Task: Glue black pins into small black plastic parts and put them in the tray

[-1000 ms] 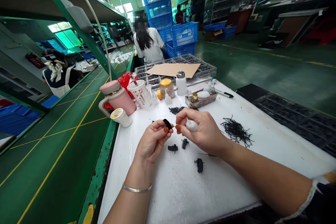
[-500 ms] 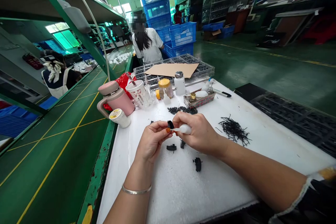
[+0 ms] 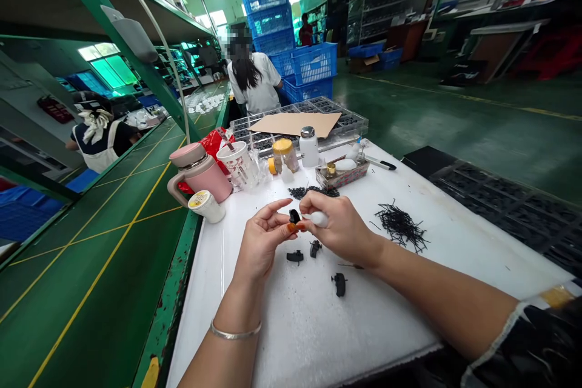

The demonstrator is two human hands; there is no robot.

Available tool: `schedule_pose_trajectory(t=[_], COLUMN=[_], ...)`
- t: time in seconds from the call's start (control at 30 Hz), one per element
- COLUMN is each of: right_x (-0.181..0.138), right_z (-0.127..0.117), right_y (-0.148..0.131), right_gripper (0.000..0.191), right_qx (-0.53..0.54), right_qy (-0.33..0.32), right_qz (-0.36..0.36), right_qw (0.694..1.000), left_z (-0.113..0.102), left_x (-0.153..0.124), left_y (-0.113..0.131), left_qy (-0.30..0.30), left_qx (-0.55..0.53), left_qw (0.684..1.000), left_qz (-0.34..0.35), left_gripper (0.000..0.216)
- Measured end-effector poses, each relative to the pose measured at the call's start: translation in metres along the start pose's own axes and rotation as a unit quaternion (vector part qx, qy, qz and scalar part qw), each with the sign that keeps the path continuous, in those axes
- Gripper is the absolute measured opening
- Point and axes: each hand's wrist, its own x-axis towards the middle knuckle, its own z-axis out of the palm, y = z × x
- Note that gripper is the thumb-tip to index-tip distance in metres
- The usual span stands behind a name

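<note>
My left hand pinches a small black plastic part between thumb and fingers above the white table. Its forefinger is stretched out. My right hand is closed round a small white squeeze bottle, whose tip meets the black part. Three similar black parts lie on the table just below the hands: one under my left fingers, one under my right hand, one nearer to me.
A heap of thin black pins lies right of my hands. Behind stand a pink mug, a paper cup, jars, a white bottle, a small tray and compartment trays under cardboard. Two people work further back.
Both hands have drifted slightly left and up with the part and bottle. My left forefinger has lifted and stretched out. The bottle tip stays at the part.
</note>
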Motion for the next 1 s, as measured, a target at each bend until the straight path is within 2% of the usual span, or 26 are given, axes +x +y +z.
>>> schedule_pose_trajectory(t=[0.13,0.3,0.4,0.57,0.7,0.87,1.0], right_x=[0.002,0.006,0.009,0.012,0.011,0.011,0.011], right_z=[-0.001,-0.014,-0.025,-0.044,-0.053,-0.059,-0.057], right_y=[-0.001,0.003,0.007,0.009,0.008,-0.001,-0.006], right_gripper=[0.016,0.025,0.029,0.047,0.039,0.036,0.039], right_qx=[0.008,0.03,0.065,-0.001,0.019,0.097,0.097], right_qy=[0.001,0.024,0.038,0.032,0.026,0.09,0.136], right_qz=[0.036,0.115,0.149,0.149,0.152,0.166,0.128], right_qw=[0.999,0.993,0.986,0.988,0.988,0.977,0.978], left_z=[0.0,-0.001,0.0,-0.001,0.001,0.007,0.009], left_x=[0.0,0.0,-0.001,0.0,0.0,-0.001,-0.003], left_y=[0.0,0.0,0.0,-0.002,-0.002,-0.001,-0.002], left_qy=[-0.001,0.021,0.021,0.01,0.008,0.031,0.04], left_qx=[0.0,0.035,0.034,0.044,0.07,0.101,0.136], left_qw=[1.0,0.999,0.999,0.999,0.997,0.994,0.989], left_qz=[0.009,0.0,-0.001,0.002,0.002,0.024,0.047], left_gripper=[0.052,0.03,0.026,0.024,0.025,0.045,0.05])
